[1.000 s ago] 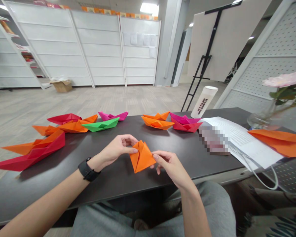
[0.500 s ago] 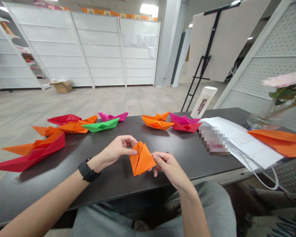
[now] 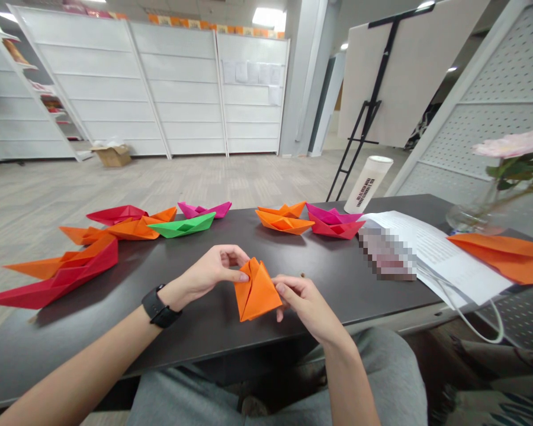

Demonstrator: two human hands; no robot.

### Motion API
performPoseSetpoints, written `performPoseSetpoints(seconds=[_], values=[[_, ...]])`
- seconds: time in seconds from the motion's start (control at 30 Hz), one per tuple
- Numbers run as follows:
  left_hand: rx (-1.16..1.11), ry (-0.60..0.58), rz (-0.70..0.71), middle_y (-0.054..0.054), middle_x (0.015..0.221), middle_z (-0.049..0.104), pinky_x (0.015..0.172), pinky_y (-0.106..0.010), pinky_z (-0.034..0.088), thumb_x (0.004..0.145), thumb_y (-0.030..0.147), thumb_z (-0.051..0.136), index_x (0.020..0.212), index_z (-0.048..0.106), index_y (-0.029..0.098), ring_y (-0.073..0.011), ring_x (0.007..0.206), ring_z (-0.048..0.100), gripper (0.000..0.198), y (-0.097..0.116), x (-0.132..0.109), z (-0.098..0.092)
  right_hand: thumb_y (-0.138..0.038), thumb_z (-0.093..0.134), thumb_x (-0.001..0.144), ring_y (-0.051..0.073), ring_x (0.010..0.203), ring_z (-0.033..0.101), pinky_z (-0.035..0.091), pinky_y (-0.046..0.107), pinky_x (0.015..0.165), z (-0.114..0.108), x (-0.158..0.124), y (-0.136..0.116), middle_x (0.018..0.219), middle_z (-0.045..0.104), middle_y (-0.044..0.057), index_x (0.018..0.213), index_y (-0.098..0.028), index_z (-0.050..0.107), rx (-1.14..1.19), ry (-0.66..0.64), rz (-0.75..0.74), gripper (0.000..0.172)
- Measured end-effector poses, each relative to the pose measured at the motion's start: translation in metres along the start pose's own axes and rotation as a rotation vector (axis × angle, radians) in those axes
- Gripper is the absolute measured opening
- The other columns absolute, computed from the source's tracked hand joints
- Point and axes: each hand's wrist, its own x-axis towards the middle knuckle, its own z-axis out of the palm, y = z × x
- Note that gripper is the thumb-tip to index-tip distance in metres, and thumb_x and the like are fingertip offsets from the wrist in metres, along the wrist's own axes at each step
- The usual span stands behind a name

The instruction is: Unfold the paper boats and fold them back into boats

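At the far left of the dark tabletop (image 3: 195, 349) lay a large red-and-orange paper boat (image 3: 60, 273). Farther along the back of the table stood a row of origami boats: red (image 3: 116, 214), orange (image 3: 131, 230), green (image 3: 182, 225) and magenta (image 3: 203, 209).

The left hand (image 3: 211, 274), with a black wristwatch (image 3: 160, 307) on its wrist, was closed in a pinch on the left edge of the folded orange origami paper (image 3: 257, 290). The paper was located between the two hands, with its point directed upward. The right hand (image 3: 305, 306) gripped the lower right edge, its thumb (image 3: 282, 290) lying on the front face. The hands were apart, separated by the paper. Contact between the paper and the tabletop could not be determined.

Beyond the hands stood two orange boats (image 3: 283, 220) and, to their right, magenta and red boats (image 3: 335, 223). At the right lay printed sheets (image 3: 444, 254), a pixelated object (image 3: 386, 255) on their near left, and a folded orange sheet (image 3: 501, 257) beside a glass vase (image 3: 468, 219) holding a pink flower (image 3: 513, 144).
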Motion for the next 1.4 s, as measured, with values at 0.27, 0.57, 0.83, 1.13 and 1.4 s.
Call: performPoseSetpoints(seconds=[0.27,0.57,0.83,1.13,1.4], values=[[0.025,0.018,-0.016,-0.001,0.076,0.069,0.072,-0.025,0.049,0.050,0.013,0.090,0.073,0.070,0.013,-0.0128,0.074,0.062,0.030,0.001,0.000,0.001,-0.044,0.064,0.085,0.010,0.059,0.053,0.052,0.023,0.054,0.001,-0.004,-0.004,0.081,0.061,0.002,0.088,-0.018,0.077,-0.063,0.006,0.015,0.029],[0.090,0.056,0.002,-0.002,0.077,0.069,0.073,-0.024,0.047,0.057,0.020,0.089,0.077,0.073,0.015,-0.0137,0.075,0.062,0.027,0.006,-0.003,0.006,-0.029,0.056,0.087,0.012,0.063,0.058,0.052,0.022,0.054,0.004,-0.004,0.003,0.083,0.070,0.002,0.094,-0.019,0.076,-0.308,0.158,0.010,0.023],[0.167,-0.039,-0.042,-0.005,0.078,0.073,0.069,-0.024,0.046,0.066,0.032,0.085,0.076,0.078,0.016,-0.0148,0.072,0.061,0.020,0.016,-0.006,-0.001,-0.027,0.054,0.090,0.016,0.073,0.063,0.052,0.022,0.058,-0.009,-0.005,0.002,0.085,0.069,0.003,0.091,-0.022,0.075,-0.540,0.300,-0.132,0.022],[0.171,-0.038,-0.016,-0.006,0.082,0.073,0.073,-0.027,0.047,0.070,0.030,0.081,0.084,0.075,0.015,-0.0163,0.076,0.064,0.021,0.012,-0.004,-0.001,-0.033,0.055,0.092,0.015,0.071,0.062,0.055,0.022,0.058,-0.011,-0.009,0.001,0.085,0.066,0.003,0.088,-0.021,0.072,-0.480,0.337,-0.170,0.021],[0.231,0.153,0.229,0.001,0.079,0.062,0.074,-0.026,0.048,0.076,0.026,0.071,0.081,0.059,0.018,-0.0135,0.077,0.059,0.015,0.013,0.000,0.007,-0.036,0.058,0.090,0.017,0.077,0.064,0.055,0.027,0.066,-0.014,0.000,0.013,0.084,0.065,0.002,0.104,-0.022,0.059,-0.329,0.608,-0.236,0.020]])
